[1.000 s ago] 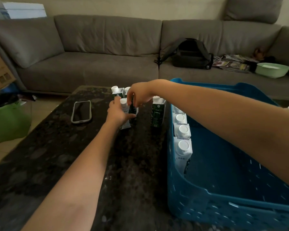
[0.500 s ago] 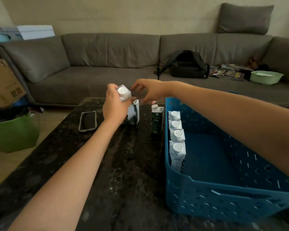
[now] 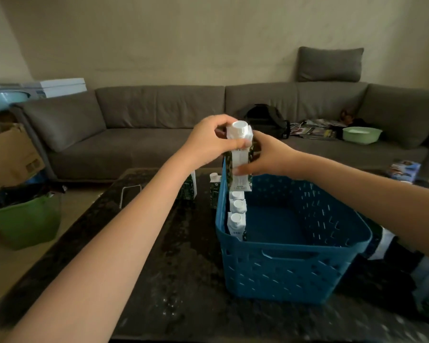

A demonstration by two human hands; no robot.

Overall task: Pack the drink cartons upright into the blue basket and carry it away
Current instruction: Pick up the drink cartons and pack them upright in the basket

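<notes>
Grey sectional sofa (image 3: 139,134) along the back wall; dark speckled stone table (image 3: 139,268) in front of it. Blue perforated basket (image 3: 290,266) sits on the table.

Both hands raised over the basket's far left corner, sharing one drink carton (image 3: 240,154), upright, white screw cap on top. Left hand (image 3: 208,142): fingers curled and clamped around the carton's upper part, thumb pressed on the near face just below the cap. Right hand (image 3: 265,157): fingers closed on the carton's right side, thumb tip low on its front. Carton's base hangs just above the basket rim, below the fingers.

Beneath the held carton, three packed cartons (image 3: 236,222) stand upright in a row against the basket's left wall. Left of the fingers, outside the basket, two loose cartons (image 3: 214,191) stand on the table; a phone (image 3: 129,194) lies further left.
</notes>
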